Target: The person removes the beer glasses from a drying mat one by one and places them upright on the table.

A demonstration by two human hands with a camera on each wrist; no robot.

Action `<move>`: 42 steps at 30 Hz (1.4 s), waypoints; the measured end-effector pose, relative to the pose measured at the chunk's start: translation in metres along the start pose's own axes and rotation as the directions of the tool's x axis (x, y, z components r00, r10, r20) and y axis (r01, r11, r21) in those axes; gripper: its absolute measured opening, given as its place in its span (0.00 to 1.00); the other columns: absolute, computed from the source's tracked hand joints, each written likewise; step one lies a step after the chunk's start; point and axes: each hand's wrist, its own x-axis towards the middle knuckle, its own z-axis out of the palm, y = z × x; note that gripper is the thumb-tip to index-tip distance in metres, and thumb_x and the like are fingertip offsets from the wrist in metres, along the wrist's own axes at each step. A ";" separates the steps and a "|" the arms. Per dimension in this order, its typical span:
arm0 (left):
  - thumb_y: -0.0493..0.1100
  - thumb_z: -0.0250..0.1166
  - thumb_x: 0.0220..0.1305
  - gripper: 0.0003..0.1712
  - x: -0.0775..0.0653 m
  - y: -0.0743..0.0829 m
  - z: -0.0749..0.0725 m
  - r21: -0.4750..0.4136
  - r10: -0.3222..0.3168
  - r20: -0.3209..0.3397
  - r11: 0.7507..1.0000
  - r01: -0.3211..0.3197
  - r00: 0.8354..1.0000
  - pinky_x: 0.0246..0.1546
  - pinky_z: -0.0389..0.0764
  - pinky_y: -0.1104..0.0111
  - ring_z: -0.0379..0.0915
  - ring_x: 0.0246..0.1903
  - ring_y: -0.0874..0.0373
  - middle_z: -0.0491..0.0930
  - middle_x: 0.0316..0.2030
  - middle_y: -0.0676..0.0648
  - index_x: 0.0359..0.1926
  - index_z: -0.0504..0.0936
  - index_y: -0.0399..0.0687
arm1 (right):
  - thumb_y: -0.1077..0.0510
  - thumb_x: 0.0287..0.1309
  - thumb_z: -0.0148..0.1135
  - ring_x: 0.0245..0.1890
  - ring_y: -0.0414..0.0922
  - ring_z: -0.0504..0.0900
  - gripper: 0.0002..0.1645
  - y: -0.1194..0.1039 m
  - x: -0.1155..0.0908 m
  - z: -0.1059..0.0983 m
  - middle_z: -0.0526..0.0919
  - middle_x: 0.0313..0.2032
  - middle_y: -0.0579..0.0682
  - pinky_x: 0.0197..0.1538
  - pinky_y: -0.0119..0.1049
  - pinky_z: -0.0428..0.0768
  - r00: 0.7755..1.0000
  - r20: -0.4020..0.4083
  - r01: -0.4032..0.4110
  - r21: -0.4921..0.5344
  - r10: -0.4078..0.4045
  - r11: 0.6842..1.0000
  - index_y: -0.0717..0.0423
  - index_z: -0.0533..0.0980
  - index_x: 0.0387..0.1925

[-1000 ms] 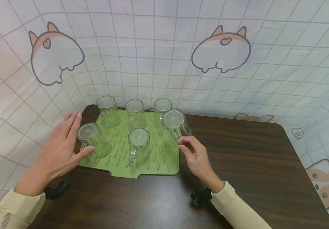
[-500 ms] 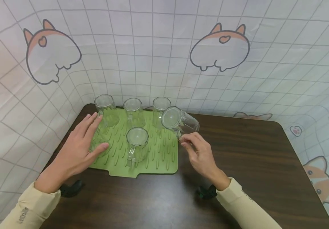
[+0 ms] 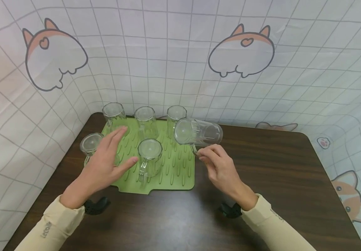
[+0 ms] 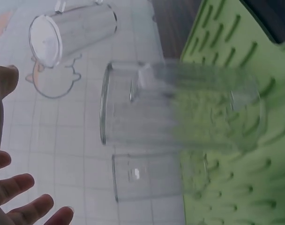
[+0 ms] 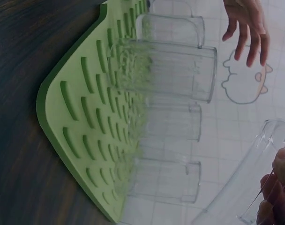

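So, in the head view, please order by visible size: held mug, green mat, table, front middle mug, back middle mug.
1. Table
2. Green mat
3. Held mug
Then, unranked: front middle mug, back middle mug; they look close, and nearness makes it unsure.

A cloth-lined nook, wider room type unclear: corgi-printed grid cloth (image 3: 174, 80) around a dark wood-grain table (image 3: 271, 167).

Right hand (image 3: 220, 168): a tilted glass mug (image 3: 203, 133) is gripped by its handle.
Left hand (image 3: 102, 165): extended, thumb spread.
Green mat (image 3: 175, 174): laid on the bench (image 3: 280, 174), five mugs (image 3: 150, 150) borne.
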 end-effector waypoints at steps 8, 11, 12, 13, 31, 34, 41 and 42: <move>0.46 0.76 0.61 0.55 0.013 0.013 0.017 -0.088 0.085 -0.058 0.992 -0.090 0.995 0.62 0.78 0.49 0.69 0.65 0.44 0.64 0.75 0.36 0.81 0.53 0.44 | 0.63 0.73 0.59 0.41 0.47 0.80 0.08 -0.002 0.001 -0.001 0.83 0.39 0.53 0.43 0.35 0.80 0.996 -0.008 0.093 -0.036 -0.093 0.995 0.60 0.83 0.46; 0.45 0.75 0.62 0.54 0.018 0.018 0.023 -0.123 0.123 -0.081 0.983 -0.133 0.989 0.52 0.82 0.56 0.73 0.58 0.48 0.65 0.73 0.36 0.80 0.54 0.42 | 0.57 0.78 0.51 0.40 0.47 0.79 0.16 -0.003 0.000 -0.001 0.83 0.39 0.53 0.43 0.35 0.79 0.993 -0.014 0.120 -0.046 -0.121 0.992 0.60 0.83 0.46; 0.45 0.75 0.62 0.54 0.019 0.019 0.025 -0.136 0.131 -0.089 0.980 -0.143 0.987 0.51 0.82 0.57 0.74 0.57 0.48 0.65 0.73 0.36 0.80 0.54 0.42 | 0.56 0.79 0.49 0.40 0.47 0.79 0.17 -0.003 0.000 -0.001 0.83 0.39 0.53 0.44 0.35 0.78 0.992 -0.013 0.124 -0.047 -0.125 0.991 0.60 0.83 0.46; 0.44 0.75 0.62 0.53 0.020 0.021 0.027 -0.155 0.135 -0.095 0.977 -0.149 0.986 0.50 0.83 0.57 0.74 0.58 0.48 0.66 0.72 0.36 0.80 0.55 0.42 | 0.56 0.79 0.49 0.39 0.47 0.79 0.18 -0.003 0.000 -0.001 0.83 0.39 0.52 0.44 0.35 0.78 0.992 -0.010 0.127 -0.050 -0.128 0.991 0.60 0.83 0.46; 0.39 0.72 0.65 0.49 0.032 0.046 0.061 -0.408 0.100 -0.073 0.905 -0.121 0.992 0.43 0.89 0.60 0.73 0.65 0.48 0.63 0.73 0.41 0.80 0.55 0.51 | 0.79 0.54 0.58 0.37 0.48 0.76 0.23 -0.006 -0.008 -0.013 0.84 0.41 0.52 0.41 0.40 0.75 0.983 0.113 0.164 -0.202 -0.144 0.966 0.56 0.84 0.44; 0.41 0.72 0.66 0.49 0.033 0.051 0.064 -0.444 0.059 -0.041 0.893 -0.071 0.997 0.40 0.89 0.59 0.75 0.64 0.46 0.62 0.74 0.42 0.80 0.55 0.54 | 0.79 0.54 0.57 0.36 0.48 0.75 0.23 -0.007 -0.009 -0.014 0.85 0.40 0.51 0.40 0.40 0.74 0.978 0.126 0.192 -0.233 -0.166 0.953 0.55 0.84 0.44; 0.43 0.70 0.68 0.47 0.038 0.061 0.072 -0.518 0.009 0.004 0.856 -0.005 1.000 0.51 0.88 0.59 0.68 0.70 0.49 0.60 0.74 0.44 0.80 0.54 0.59 | 0.76 0.60 0.54 0.36 0.47 0.74 0.22 -0.012 -0.009 -0.019 0.86 0.41 0.49 0.38 0.39 0.71 0.967 0.192 0.222 -0.309 -0.167 0.925 0.53 0.84 0.45; 0.44 0.70 0.68 0.47 0.038 0.063 0.074 -0.528 0.004 0.011 0.849 0.002 1.000 0.52 0.88 0.59 0.68 0.71 0.50 0.60 0.75 0.45 0.80 0.54 0.59 | 0.76 0.60 0.54 0.36 0.48 0.73 0.22 -0.012 -0.009 -0.019 0.86 0.41 0.49 0.37 0.38 0.71 0.965 0.197 0.232 -0.315 -0.175 0.920 0.53 0.84 0.46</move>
